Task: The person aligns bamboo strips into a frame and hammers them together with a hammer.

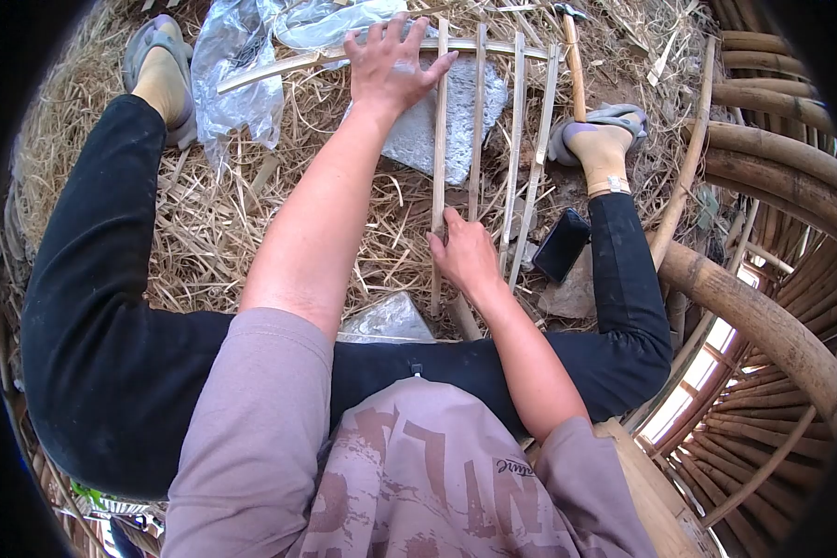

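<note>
My left hand (395, 67) lies spread over a long bamboo crosspiece (293, 67), its thumb reaching the leftmost upright strip (441, 121). Lower down, my right hand (465, 249) touches that same strip near its lower part, with thumb and index finger on it; whether it grips the strip is hard to tell. More upright strips (514, 139) cross the crosspiece to the right, roughly side by side. Beneath the strips lies a grey stone slab (460, 126).
A hammer (575, 65) rests by my right foot, and a black phone (561, 245) lies inside my right leg. Clear plastic (237, 74) is at the upper left. Straw (214, 242) covers the ground. Curved bamboo poles (753, 316) stand on the right.
</note>
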The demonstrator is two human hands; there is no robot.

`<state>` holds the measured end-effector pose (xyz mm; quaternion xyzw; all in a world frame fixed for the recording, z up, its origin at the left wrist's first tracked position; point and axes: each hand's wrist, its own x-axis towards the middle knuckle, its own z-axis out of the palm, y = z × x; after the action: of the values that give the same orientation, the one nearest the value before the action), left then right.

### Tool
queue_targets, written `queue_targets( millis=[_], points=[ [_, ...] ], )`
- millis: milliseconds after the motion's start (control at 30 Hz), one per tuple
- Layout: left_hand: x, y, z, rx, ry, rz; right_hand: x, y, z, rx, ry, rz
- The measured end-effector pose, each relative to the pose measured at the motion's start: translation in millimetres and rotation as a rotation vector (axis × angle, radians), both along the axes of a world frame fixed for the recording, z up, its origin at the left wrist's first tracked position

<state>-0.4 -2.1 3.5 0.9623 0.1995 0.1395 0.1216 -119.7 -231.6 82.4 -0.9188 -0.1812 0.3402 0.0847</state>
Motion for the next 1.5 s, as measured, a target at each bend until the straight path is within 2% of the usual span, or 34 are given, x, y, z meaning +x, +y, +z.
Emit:
queue_targets(
  millis=[1167,1267,1367,1500],
  points=[
    [1,0,-2,0.052,0.012,0.007,2,2,4,-0.011,0.014,0.004],
    [-4,3,24,-0.263,0.003,-0.029,1,2,4,-0.014,-0.001,-0.003],
    [-1,1,3,0.029,0.028,-0.025,1,3,5,-0.02,0.017,-0.015],
    [0,2,0,0.047,0.013,-0.025,0,2,1,-0.019,0.011,-0.005]
  ],
)
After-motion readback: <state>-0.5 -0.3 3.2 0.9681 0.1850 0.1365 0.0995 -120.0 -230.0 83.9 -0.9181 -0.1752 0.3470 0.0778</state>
